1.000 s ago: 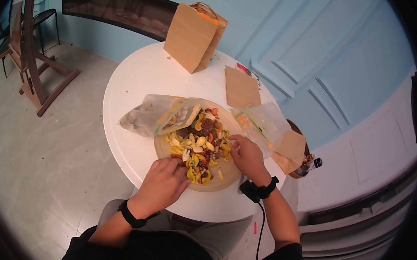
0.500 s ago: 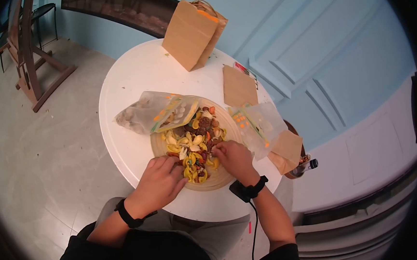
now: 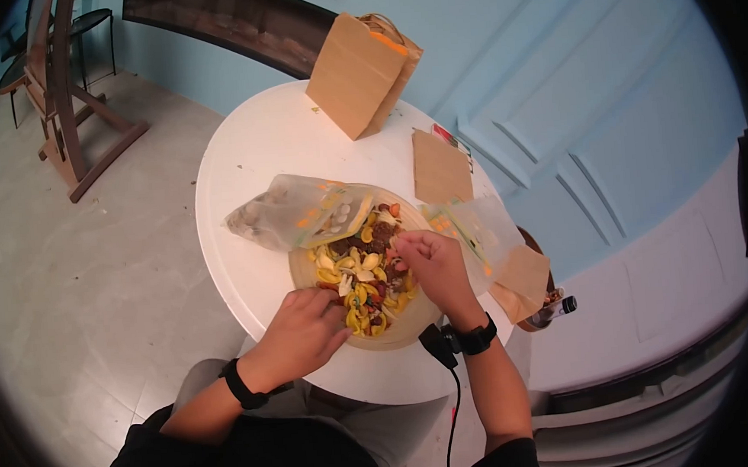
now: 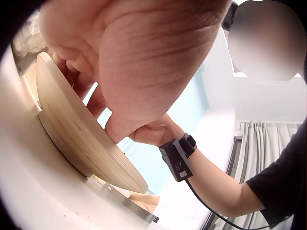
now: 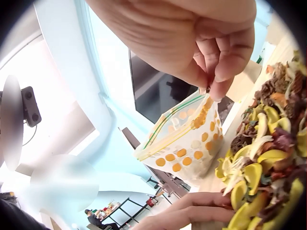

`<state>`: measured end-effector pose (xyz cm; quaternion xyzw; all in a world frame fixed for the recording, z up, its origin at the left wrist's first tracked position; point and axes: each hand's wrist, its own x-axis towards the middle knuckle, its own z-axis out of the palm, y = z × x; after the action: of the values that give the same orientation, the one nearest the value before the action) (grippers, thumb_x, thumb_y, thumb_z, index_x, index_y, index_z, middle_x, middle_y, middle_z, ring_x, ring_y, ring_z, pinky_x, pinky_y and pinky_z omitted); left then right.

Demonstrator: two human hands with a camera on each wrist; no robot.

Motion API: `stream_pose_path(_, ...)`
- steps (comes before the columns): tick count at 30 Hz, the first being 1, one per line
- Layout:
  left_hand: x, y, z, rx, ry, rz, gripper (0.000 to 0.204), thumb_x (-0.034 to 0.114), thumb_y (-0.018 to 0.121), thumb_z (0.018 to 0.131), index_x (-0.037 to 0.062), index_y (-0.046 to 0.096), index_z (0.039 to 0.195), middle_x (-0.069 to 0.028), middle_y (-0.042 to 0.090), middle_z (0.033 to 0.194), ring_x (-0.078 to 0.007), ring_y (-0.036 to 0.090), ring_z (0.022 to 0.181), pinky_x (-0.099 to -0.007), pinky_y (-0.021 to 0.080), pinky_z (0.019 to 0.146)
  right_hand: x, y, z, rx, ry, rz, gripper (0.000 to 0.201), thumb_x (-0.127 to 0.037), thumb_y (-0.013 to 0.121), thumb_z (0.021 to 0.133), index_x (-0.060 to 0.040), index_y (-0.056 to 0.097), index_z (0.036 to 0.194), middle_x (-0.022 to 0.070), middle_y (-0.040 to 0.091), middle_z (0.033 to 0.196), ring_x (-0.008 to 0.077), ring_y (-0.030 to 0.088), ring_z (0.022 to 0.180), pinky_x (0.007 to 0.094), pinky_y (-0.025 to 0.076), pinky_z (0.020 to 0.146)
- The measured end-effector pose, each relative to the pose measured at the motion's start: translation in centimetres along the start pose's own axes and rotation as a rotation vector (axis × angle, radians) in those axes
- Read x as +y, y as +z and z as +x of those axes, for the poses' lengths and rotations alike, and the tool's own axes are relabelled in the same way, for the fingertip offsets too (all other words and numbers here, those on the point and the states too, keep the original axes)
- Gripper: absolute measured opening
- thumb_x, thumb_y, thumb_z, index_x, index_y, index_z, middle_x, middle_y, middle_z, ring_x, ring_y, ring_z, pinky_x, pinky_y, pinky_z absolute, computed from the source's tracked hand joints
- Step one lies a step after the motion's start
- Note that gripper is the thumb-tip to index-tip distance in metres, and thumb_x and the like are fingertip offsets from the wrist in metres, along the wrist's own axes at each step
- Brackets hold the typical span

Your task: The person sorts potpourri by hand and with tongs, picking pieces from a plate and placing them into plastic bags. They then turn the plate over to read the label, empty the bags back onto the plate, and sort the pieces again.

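Note:
A heap of mixed dried pieces (image 3: 361,273), yellow curved petals, brown cones and reddish bits, covers a round wooden plate (image 3: 396,339). At the plate's near left edge rests my left hand (image 3: 299,336), its fingers relaxed and touching the side of the heap. Over the heap's far right part, my right hand (image 3: 437,268) pinches a small brownish piece (image 5: 205,90) between thumb and fingertips; its kind is mostly hidden. A frosted zip bag (image 3: 290,212) with orange dots lies at the plate's far left, its mouth facing the heap. In the right wrist view this bag (image 5: 184,158) appears beyond the pinching fingertips.
A second clear zip bag (image 3: 482,226) lies right of the plate, beside brown paper pieces (image 3: 440,166). At the back of the white round table (image 3: 235,174) stands a brown paper bag (image 3: 358,74). A bottle (image 3: 561,309) sits in a basket past the right edge.
My right hand went from the plate's right side into the heap, then lifted to its far right part with a small piece pinched. My left hand stays at the near left edge.

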<state>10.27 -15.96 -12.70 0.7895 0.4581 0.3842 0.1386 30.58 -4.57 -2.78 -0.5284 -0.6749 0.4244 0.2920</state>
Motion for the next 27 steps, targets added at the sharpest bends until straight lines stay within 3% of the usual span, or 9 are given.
stream_pose_path(8, -0.7, -0.2, 0.0, 0.019, 0.032, -0.059, 0.027, 0.025, 0.070, 0.090, 0.0050, 0.067, 0.108, -0.0125, 0.060, 0.116, -0.0311, 0.057, 0.112, -0.0427, 0.042, 0.097, -2.9, 2.8, 3.5, 0.047, -0.143, 0.089, 0.031, -0.022, 0.064, 0.100, 0.0057, 0.068, 0.114, 0.0048, 0.073, 0.091, 0.0078, 0.065, 0.071, 0.0199, 0.049, 0.060)
stream_pose_path(11, -0.7, -0.2, -0.2, 0.021, 0.029, -0.054, 0.027, 0.025, 0.070, 0.090, 0.0047, 0.067, 0.109, -0.0125, 0.060, 0.117, -0.0309, 0.056, 0.114, -0.0424, 0.041, 0.098, -0.1, 1.0, 3.8, 0.089, -0.194, -0.077, 0.030, -0.024, 0.066, 0.098, 0.0041, 0.071, 0.109, 0.0055, 0.074, 0.088, 0.0087, 0.065, 0.069, 0.0222, 0.050, 0.061)
stream_pose_path(14, -0.5, -0.2, -0.2, 0.019, 0.034, -0.019, 0.028, 0.025, 0.070, 0.090, 0.0046, 0.067, 0.109, -0.0118, 0.061, 0.117, -0.0302, 0.056, 0.115, -0.0422, 0.041, 0.098, 2.8, -1.5, 2.8, 0.002, -0.118, -0.373, 0.027, -0.024, 0.067, 0.096, 0.0023, 0.074, 0.103, 0.0072, 0.074, 0.080, 0.0107, 0.067, 0.068, 0.0261, 0.052, 0.063)
stream_pose_path(17, -0.4, 0.1, -0.1, 0.019, 0.042, 0.012, 0.028, 0.024, 0.071, 0.089, 0.0046, 0.068, 0.110, -0.0110, 0.062, 0.116, -0.0295, 0.056, 0.115, -0.0423, 0.041, 0.099, 5.7, -3.3, 1.7, -0.009, -0.031, -0.460, 0.024, -0.022, 0.069, 0.094, 0.0001, 0.074, 0.101, 0.0099, 0.074, 0.076, 0.0150, 0.069, 0.067, 0.0300, 0.053, 0.065)
stream_pose_path(19, -0.5, 0.1, -0.1, 0.017, 0.037, 0.008, 0.028, 0.023, 0.071, 0.089, 0.0047, 0.068, 0.110, -0.0106, 0.062, 0.115, -0.0292, 0.056, 0.115, -0.0423, 0.041, 0.099, 7.0, -4.1, 1.4, 0.024, -0.073, -0.486, 0.023, -0.022, 0.070, 0.094, -0.0007, 0.075, 0.101, 0.0111, 0.074, 0.077, 0.0174, 0.070, 0.068, 0.0310, 0.053, 0.065)
stream_pose_path(23, -0.4, 0.3, 0.0, 0.024, 0.036, 0.017, 0.028, 0.022, 0.071, 0.089, 0.0053, 0.068, 0.111, -0.0107, 0.062, 0.115, -0.0292, 0.056, 0.113, -0.0425, 0.041, 0.098, 6.1, -4.6, 0.8, 0.064, -0.094, -0.598, 0.022, -0.022, 0.070, 0.093, -0.0017, 0.075, 0.100, 0.0126, 0.075, 0.081, 0.0203, 0.071, 0.070, 0.0318, 0.054, 0.066)
stream_pose_path(26, -0.2, 0.2, -0.1, 0.017, 0.026, 0.023, 0.028, 0.022, 0.071, 0.089, 0.0060, 0.068, 0.111, -0.0107, 0.062, 0.114, -0.0296, 0.056, 0.111, -0.0425, 0.041, 0.097, 5.4, -3.8, 1.5, 0.017, -0.212, -0.535, 0.021, -0.020, 0.070, 0.092, -0.0017, 0.074, 0.101, 0.0129, 0.075, 0.084, 0.0209, 0.072, 0.075, 0.0311, 0.055, 0.069)
stream_pose_path(27, 0.0, 0.1, 0.0, 0.010, 0.022, 0.032, 0.027, 0.022, 0.071, 0.089, 0.0061, 0.069, 0.111, -0.0107, 0.062, 0.114, -0.0297, 0.056, 0.110, -0.0425, 0.041, 0.096, 4.8, -3.5, 1.8, -0.020, -0.180, -0.456, 0.022, -0.020, 0.070, 0.092, -0.0017, 0.074, 0.102, 0.0130, 0.076, 0.086, 0.0214, 0.073, 0.076, 0.0314, 0.055, 0.070)
